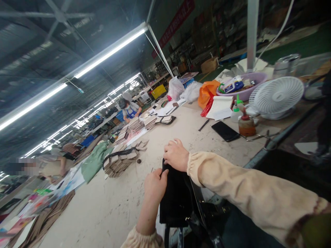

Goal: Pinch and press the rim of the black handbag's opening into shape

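Black bag (176, 201) extended from your fingers toward your body. Your left hand (156, 182) and right hand (177, 155) both pinched its far edge.

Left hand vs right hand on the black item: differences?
The left hand sits lower in the picture, the right hand higher. The left hand's thumb shows; the right hand's is hidden. The left sleeve leaves forearm bare; the right sleeve reaches the wrist. Both hands touch the black item.
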{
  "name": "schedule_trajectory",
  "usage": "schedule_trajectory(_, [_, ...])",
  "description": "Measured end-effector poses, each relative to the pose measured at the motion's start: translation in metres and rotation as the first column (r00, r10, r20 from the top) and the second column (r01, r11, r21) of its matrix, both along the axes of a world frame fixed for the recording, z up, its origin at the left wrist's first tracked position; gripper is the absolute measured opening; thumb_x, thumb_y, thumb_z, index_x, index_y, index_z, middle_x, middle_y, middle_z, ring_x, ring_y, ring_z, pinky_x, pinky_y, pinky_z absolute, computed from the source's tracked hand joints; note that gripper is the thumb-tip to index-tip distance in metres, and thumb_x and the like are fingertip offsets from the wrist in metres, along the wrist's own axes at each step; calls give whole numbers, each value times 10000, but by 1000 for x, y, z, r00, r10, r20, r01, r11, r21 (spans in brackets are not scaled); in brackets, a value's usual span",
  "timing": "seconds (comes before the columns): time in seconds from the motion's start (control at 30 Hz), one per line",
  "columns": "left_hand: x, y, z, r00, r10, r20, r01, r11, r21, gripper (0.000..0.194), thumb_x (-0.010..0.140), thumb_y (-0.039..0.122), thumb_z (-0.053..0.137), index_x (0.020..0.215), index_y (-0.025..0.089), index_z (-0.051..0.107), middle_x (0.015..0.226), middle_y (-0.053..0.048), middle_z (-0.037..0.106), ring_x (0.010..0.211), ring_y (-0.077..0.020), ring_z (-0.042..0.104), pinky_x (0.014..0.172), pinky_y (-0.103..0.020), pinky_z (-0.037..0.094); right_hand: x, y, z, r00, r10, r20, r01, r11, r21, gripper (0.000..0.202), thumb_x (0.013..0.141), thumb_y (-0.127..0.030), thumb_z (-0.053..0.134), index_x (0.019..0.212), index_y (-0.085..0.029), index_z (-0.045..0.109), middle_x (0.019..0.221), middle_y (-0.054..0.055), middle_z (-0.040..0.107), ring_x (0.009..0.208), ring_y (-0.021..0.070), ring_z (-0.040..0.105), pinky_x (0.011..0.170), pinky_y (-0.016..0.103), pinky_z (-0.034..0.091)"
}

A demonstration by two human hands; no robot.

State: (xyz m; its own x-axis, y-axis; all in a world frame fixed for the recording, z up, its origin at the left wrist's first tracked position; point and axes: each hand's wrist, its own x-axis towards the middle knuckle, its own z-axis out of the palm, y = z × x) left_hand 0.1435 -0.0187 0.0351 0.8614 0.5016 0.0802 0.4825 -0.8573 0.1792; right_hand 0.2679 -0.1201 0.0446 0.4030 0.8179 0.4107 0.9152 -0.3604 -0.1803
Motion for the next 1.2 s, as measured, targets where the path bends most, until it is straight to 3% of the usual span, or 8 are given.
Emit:
schedule_trajectory(0.2, [3, 2, 4, 999, -7, -39, 7, 1000, -6, 336, 847, 346, 488, 565, 165, 466, 500, 17, 429, 530, -109, 382, 533, -244, 185, -2, 0, 1, 1000, -9, -2, 9, 1000, 1, 169, 789, -360, 648, 791, -202, 709, 958, 79, 641, 1020, 260, 449, 976, 536, 228])
schedule_trajectory(0.43, [13, 5, 9, 997, -27, -72, 22, 997, -72, 275, 828, 424, 502, 698, 183, 532, 558, 20, 519, 541, -111, 437, 524, -231, 206, -1, 2, 2, 999, -31, -17, 30, 1000, -3, 161, 796, -343, 638, 790, -199, 710, 975, 79, 640, 1027, 263, 451, 984, 551, 223])
schedule_trajectory(0.63, [21, 7, 13, 997, -7, -78, 8, 1000, 15, 359, 858, 401, 466, 586, 175, 525, 560, -14, 548, 580, -130, 481, 532, -241, 218, -1, 2, 2, 1000, -26, -14, 26, 1000, -9, 155, 801, -331, 627, 790, -201, 711, 990, 78, 636, 1032, 264, 449, 985, 551, 228])
schedule_trajectory(0.9, [23, 2, 9, 996, 31, -84, -27, 999, 47, 341, 872, 366, 439, 614, 180, 564, 611, -39, 604, 606, -144, 519, 538, -250, 228, 7, -6, 2, 1000, -15, -17, 15, 1000, -9, 114, 785, -302, 641, 781, -213, 712, 943, 66, 643, 1014, 264, 456, 967, 547, 242])
schedule_trajectory(1.2, [26, 0, 9, 995, 46, -92, -42, 998, 52, 316, 866, 360, 455, 627, 183, 564, 641, -38, 616, 628, -145, 518, 549, -251, 228, 10, -6, 0, 999, -38, -28, 39, 999, 15, 116, 772, -317, 654, 783, -218, 712, 949, 72, 644, 1002, 254, 464, 933, 466, 283])
